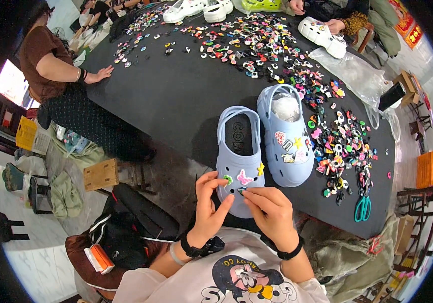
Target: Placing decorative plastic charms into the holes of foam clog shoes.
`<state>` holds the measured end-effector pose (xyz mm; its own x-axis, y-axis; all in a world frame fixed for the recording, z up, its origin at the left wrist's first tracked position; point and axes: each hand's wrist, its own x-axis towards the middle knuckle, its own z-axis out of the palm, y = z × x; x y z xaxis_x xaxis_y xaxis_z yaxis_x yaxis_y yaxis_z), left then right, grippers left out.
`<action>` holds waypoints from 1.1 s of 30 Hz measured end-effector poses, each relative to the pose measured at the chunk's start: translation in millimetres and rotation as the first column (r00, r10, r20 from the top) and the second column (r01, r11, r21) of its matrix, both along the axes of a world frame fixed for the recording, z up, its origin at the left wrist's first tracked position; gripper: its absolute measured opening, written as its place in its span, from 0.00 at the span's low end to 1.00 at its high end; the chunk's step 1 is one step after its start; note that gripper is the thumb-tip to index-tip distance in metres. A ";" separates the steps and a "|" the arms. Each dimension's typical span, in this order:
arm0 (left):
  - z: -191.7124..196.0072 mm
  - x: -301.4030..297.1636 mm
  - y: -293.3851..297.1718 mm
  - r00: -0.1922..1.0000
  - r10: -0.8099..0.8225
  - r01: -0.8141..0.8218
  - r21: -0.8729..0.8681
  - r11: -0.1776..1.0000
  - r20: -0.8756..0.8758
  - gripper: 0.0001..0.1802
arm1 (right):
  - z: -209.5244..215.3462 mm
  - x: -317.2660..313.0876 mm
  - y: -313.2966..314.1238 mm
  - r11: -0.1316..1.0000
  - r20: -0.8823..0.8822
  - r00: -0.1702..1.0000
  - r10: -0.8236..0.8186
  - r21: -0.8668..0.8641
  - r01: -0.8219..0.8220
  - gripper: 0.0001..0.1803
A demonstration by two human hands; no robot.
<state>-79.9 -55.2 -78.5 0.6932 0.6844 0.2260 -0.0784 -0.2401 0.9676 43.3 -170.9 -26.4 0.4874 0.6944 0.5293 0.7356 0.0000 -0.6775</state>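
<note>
A light blue clog (229, 160) stands at the table's near edge, its toe toward me. Green, pink butterfly and yellow star charms sit on its upper. My left hand (209, 209) holds its left side by the toe, fingertips close to the green charm. A small dark-and-teal shoe charm (242, 190) is pinched in the fingertips of my right hand (272, 209), against the clog's toe holes. Right of it stands the matching clog (289, 169), decorated with several charms and with crumpled white stuffing (286, 108) in its opening.
Loose charms (345, 156) spread over the black table (161, 101) to the right and far side. Teal-handled scissors (363, 208) lie at the right edge, near clear plastic (353, 73). A person (50, 65) leans on the table at left; another person's hand holds a white clog (322, 38).
</note>
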 end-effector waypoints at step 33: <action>3.6 23.2 -4.6 0.988 0.002 -0.046 -0.277 0.960 -0.157 0.46 | -54.7 1.6 -6.7 0.992 -0.475 0.879 -0.027 0.093 0.080 0.26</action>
<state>-56.7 -59.8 -75.0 0.6874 0.7214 -0.0841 0.0787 0.0412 0.9960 44.9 -177.6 -81.1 0.7328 0.6127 0.2960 0.3290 0.0618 -0.9423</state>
